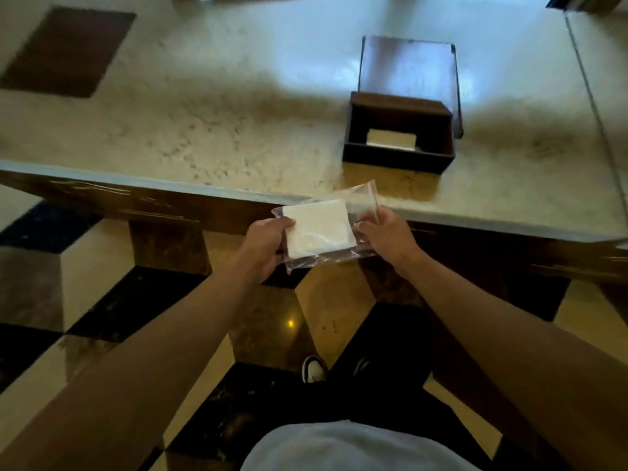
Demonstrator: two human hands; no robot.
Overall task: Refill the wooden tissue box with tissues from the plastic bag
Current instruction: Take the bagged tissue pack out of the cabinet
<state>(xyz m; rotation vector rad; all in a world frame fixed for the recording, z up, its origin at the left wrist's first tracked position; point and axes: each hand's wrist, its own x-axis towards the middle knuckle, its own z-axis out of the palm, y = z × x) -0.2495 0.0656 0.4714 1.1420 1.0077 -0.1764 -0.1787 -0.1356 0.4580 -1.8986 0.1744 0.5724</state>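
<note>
A clear plastic bag (362, 195) with a red zip strip holds a white stack of tissues (319, 229). I hold it just in front of the counter's edge, below the counter top. My left hand (263, 244) grips the bag's left end over the tissues. My right hand (384, 234) pinches the bag's right end by the zip strip. The dark wooden tissue box (397, 158) stands open on the counter beyond the bag, its lid (409, 68) tipped back. A small white stack (390, 140) lies at the box's bottom.
The pale marble counter (204, 130) runs across the view, with a brown inlay (68, 51) at far left. A seam in the counter (591, 103) runs along the right. Below are a dark wooden front panel (170, 212) and a patterned polished floor (102, 300).
</note>
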